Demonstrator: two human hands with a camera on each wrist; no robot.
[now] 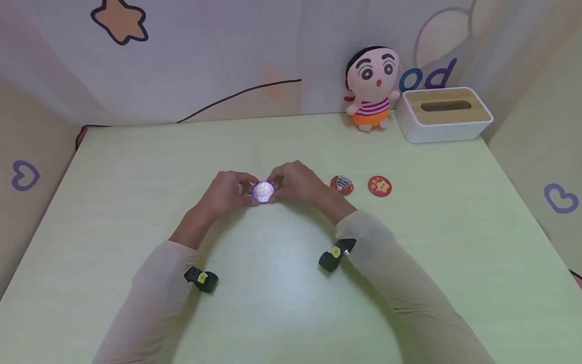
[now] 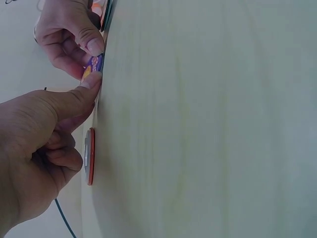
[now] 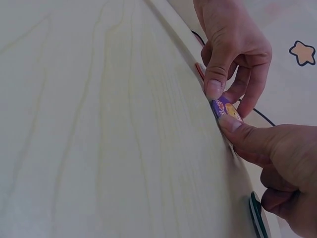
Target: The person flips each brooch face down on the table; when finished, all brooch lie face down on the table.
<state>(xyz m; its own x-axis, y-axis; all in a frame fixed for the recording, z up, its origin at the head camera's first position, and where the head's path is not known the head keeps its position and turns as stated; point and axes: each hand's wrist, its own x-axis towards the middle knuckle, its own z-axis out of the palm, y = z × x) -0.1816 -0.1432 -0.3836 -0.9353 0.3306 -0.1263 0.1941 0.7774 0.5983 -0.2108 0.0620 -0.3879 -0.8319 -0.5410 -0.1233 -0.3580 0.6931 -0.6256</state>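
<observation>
A round purple badge [image 1: 263, 192] with a glittering, printed face is pinched between both hands close over the table. My left hand [image 1: 227, 193] holds its left edge with thumb and fingertips, and my right hand [image 1: 297, 182] pinches the right edge. The thumbs lie on the near side of the badge [image 2: 93, 66] in the left wrist view. Beside the curled lower fingers of the left hand sits a red-edged disc [image 2: 89, 156], mostly hidden by that hand in the head view. A green-edged disc [image 3: 257, 216] stands out near the right hand in the right wrist view.
Right of my right hand, a red disc with a white and dark print [image 1: 342, 185] and a red disc with a yellow star [image 1: 379, 186] lie on the pale table [image 1: 273, 303]. Behind are a plush doll [image 1: 373, 91] and a tissue box [image 1: 443, 116] against the curtain.
</observation>
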